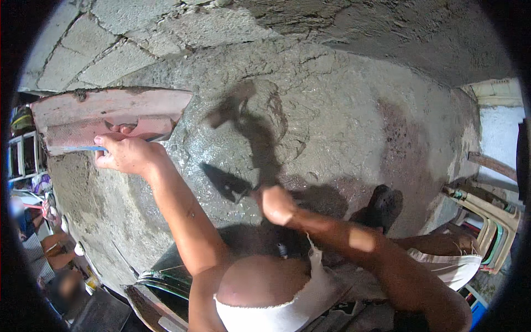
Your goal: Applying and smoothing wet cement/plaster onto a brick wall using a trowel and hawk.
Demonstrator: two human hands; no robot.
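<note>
My left hand (128, 152) is closed on a wide, pinkish board (110, 102) with a blue strip along its near edge. Some fingertips show through a gap in the board, and bits of grey mortar cling to its far rim. A pointing trowel (225, 183) with a dark, pointed blade is in my right hand (277, 205), its fingers wrapped round the handle. The blade points far left, just over or against wet grey mortar (332, 105); I cannot tell if it touches. The mortar is rough and shiny, with a dark shadow of my arm across it.
A wall of grey blocks (116, 52) borders the mortar at the far left. Stacked plastic chairs (489, 227) stand at the right, near a wooden piece (492, 165). A dark round bucket (174, 268) is close by at the lower left. Other people sit at the left edge.
</note>
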